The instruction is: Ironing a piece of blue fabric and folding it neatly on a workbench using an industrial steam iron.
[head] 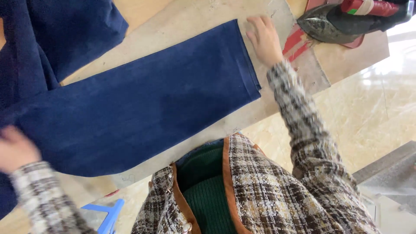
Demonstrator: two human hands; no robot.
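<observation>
On table (277,13): right hand (264,39) flat, unclenched by trouser leg (143,104) hem; left hand (15,149) blurred, grip unclear. Iron (342,19) near, could scorch.

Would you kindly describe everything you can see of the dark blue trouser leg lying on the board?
The dark blue trouser leg looks like soft, suede-like fabric with a stitched hem at its right end. It lies flat and smooth, slanting across the pale padded board. The right hand rests open beside the hem; the blurred left hand presses on its other end. More blue cloth runs off the upper left.
</observation>
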